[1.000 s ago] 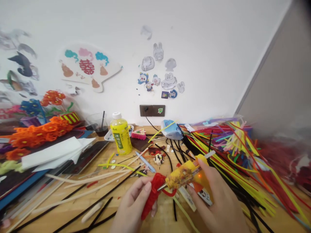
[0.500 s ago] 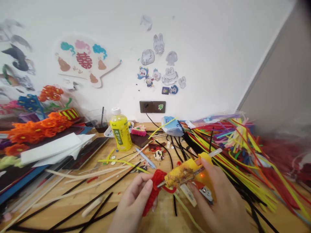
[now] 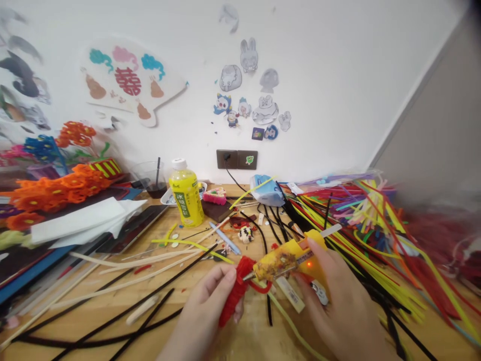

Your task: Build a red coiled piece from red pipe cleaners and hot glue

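A home craft corner, by the look of it: a wooden counter heaped with pipe cleaners, orange pipe-cleaner flowers at one end, and paper cutouts (a rabbit among them) stuck on a white wall above a wall socket.

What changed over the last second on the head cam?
The view tilted down a little, so everything sits higher in frame. The yellow hot glue gun in the right hand levelled slightly, its nozzle still at the red pipe-cleaner piece in the left hand. Neither hand took or released anything. The yellow bottle stayed put.
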`<state>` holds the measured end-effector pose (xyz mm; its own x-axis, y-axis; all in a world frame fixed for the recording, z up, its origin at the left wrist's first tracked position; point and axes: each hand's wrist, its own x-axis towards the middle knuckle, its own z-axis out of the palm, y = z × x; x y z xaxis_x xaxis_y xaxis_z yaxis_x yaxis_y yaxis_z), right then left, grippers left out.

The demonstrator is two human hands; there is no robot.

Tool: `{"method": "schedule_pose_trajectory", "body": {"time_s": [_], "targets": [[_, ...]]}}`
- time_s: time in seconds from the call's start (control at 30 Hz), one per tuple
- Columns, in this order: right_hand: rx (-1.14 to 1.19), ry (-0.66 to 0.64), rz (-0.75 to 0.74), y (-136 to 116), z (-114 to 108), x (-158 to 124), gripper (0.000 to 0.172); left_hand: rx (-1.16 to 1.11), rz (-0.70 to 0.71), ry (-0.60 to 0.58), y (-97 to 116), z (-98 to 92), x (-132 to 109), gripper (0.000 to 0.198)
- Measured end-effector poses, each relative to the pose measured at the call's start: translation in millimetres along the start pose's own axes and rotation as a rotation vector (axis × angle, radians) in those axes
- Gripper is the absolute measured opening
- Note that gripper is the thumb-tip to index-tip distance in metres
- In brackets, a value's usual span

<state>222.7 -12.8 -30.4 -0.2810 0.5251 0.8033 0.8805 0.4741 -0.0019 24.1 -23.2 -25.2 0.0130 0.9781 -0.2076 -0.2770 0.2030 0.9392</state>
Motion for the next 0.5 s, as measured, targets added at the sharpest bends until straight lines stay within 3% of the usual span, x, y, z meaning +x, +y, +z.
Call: {"method": "schedule_pose_trajectory", "body": {"time_s": [0.5], "targets": [[-0.065,0.043,-0.040,-0.9,-5.1,4.5,0.055,0.013,-0.040,0.006,0.0,1.2,0.1,0.031]]}}
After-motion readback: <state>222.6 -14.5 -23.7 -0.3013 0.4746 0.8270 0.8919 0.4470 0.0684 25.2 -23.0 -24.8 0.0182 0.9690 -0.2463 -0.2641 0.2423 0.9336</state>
